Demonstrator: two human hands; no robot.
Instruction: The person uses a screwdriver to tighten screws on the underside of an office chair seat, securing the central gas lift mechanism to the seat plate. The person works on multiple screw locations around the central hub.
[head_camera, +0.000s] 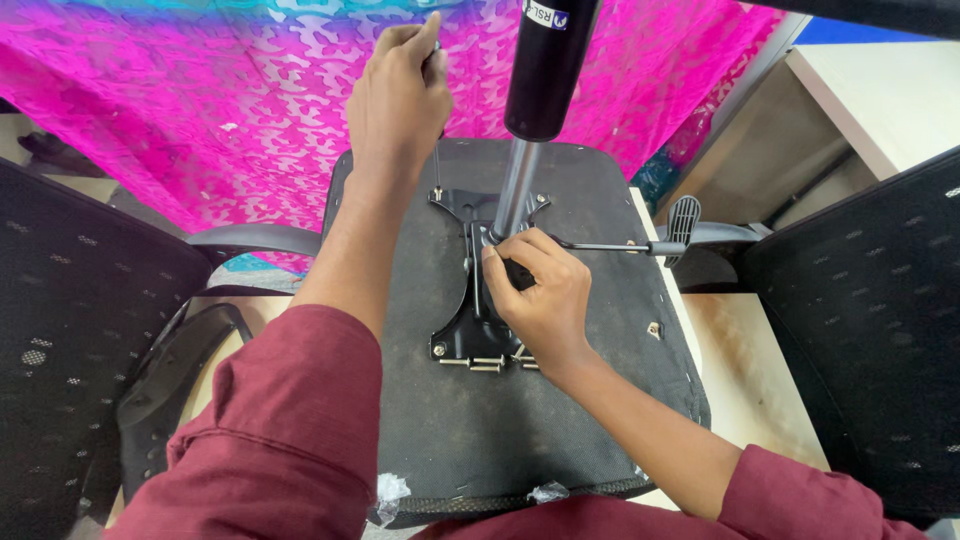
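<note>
**Fastening a chair's underside plate**

Working over an upturned seat pad (520, 420) that lies on a wooden counter (745, 375), a person drives a thin long-shafted tool (437, 165) held nearly upright, tip down on a bolt at the far left corner of the black mounting plate (478, 300). The left hand (398, 100) is curled tight around the tool's handle, seemingly to turn it. The right hand (540, 295) pinches the plate at the foot of the gas-lift column (530, 110), apparently steadying it. That column rises toward the camera; a lever (625, 245) runs out toward the counter's right edge. Loose bolts (485, 365) lie by the plate's near edge.
</note>
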